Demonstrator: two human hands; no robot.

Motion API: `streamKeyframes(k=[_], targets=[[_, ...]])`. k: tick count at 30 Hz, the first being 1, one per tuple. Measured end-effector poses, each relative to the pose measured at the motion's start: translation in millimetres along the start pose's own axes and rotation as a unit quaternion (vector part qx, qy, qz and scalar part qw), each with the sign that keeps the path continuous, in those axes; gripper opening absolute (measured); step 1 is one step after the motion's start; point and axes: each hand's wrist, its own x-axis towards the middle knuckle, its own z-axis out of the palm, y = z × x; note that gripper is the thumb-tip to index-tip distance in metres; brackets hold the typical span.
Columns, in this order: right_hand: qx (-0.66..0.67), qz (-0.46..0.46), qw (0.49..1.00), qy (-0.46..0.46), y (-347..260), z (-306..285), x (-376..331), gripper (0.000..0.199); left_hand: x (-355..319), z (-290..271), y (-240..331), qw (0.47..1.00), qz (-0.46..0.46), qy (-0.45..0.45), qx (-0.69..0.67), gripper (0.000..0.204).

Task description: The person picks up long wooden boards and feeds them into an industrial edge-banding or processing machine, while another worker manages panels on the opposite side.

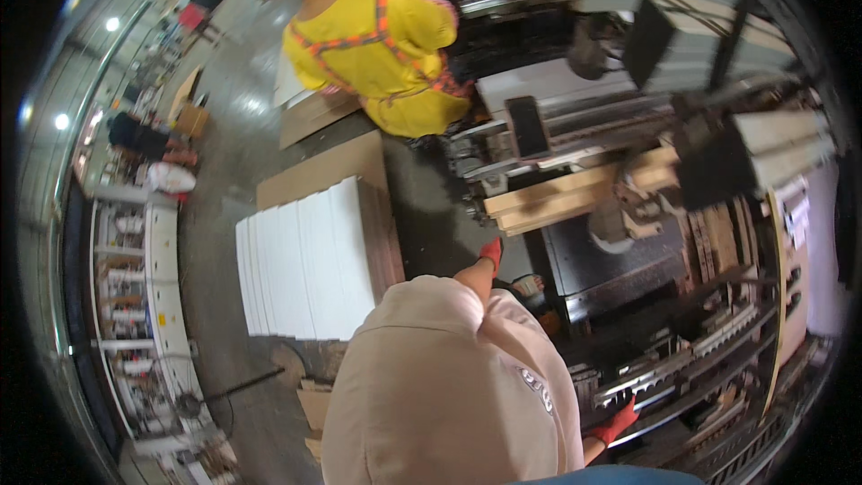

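Observation:
My left hand [491,251], in a red glove, is at the middle of the view beside the end of some pale wooden boards [575,189]. I see nothing held in it, but its fingers are too small to make out. Close by is a small pale object [528,285] near the machine's dark panel [615,256]. My right hand [618,421], also gloved in red, reaches to the metal rails [664,386] at the lower right. Its fingers are stretched toward a rail; whether they touch it I cannot tell.
A stack of white panels [305,260] stands on the left, with brown board [332,166] behind. A co-worker in a yellow top [382,49] is at the far side by the machine. A phone-like dark slab [528,126] rests on the machine. White shelving [162,278] lines the far left.

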Motion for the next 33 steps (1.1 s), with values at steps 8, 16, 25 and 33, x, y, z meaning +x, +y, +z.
streamKeyframes(k=[8, 16, 25, 33], targets=[[-0.034, -0.145, 0.965, 0.215, -105.7, 72.8, -136.0, 0.043, -46.6, 85.2, -13.8, 0.756, 0.222, -0.334, 0.518, 0.075], [-0.226, -0.272, 0.717, 0.6, -70.1, -21.7, -208.4, 0.04, -101.5, 136.0, -4.9, 0.571, 0.248, -0.513, 0.592, 0.067], [-0.201, 0.33, 0.482, 0.787, 131.5, -87.4, -361.2, 0.071, -115.8, 153.5, 6.7, 0.495, 0.243, -0.561, 0.618, 0.058], [-0.225, 0.502, 0.494, 0.673, 204.5, -59.2, -376.2, 0.071, -121.1, 164.7, 9.6, 0.486, 0.246, -0.586, 0.6, 0.051]])
